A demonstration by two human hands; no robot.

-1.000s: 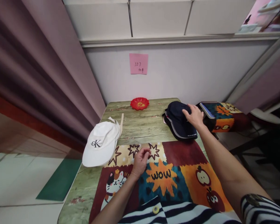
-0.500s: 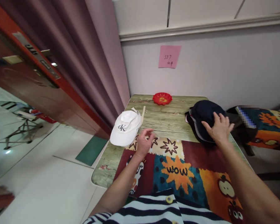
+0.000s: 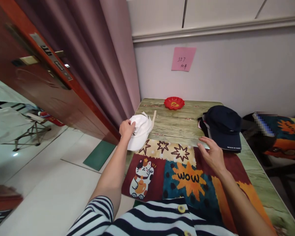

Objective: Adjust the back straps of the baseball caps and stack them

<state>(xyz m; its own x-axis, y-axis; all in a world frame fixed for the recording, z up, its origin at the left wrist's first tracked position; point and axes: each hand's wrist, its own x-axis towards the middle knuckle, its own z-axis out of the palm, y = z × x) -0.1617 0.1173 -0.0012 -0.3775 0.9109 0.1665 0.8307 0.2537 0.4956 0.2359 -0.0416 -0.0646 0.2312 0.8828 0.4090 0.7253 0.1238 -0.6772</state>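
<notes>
A white cap [image 3: 140,132] lies at the left edge of the table, and my left hand [image 3: 127,129] touches its left side, fingers bent over the crown. At the right side sits a stack of caps with a navy one [image 3: 223,123] on top, its brim toward me. My right hand [image 3: 211,154] hovers over the mat in front of the stack, fingers apart, holding nothing. Beneath lies a colourful patterned mat [image 3: 167,177] with a cat and the word WOW.
A red scalloped dish [image 3: 174,103] stands at the back of the wood-patterned table [image 3: 172,127]. A pink note [image 3: 183,59] is on the wall. Left are a curtain [image 3: 108,55] and an open door [image 3: 51,91]; a dark chair stands at the right.
My left hand has moved left onto the white cap. My right hand has left the navy cap and moved left and toward me. The view has shifted slightly.
</notes>
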